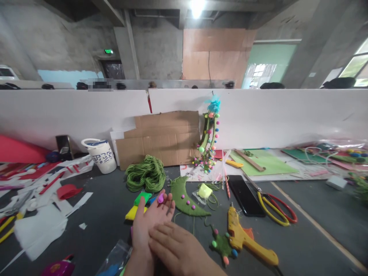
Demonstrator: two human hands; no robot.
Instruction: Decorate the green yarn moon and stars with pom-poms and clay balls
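My left hand is palm up, its fingers slightly curled, and a small purple lump of clay rests at its fingers. Across its palm and wrist lies my right hand, flat with the fingers side by side; anything between the palms is hidden. Just beyond the fingers is a green felt crescent with several purple balls on it. Behind my left hand are a yellow clay pack and a green clay pack. A green felt star with coloured balls at its points lies right of my hands.
A yellow glue gun, a black phone and scissors lie to the right. Green yarn, a white cup and paper scraps are leftward. A decorated crescent hanging stands before cardboard.
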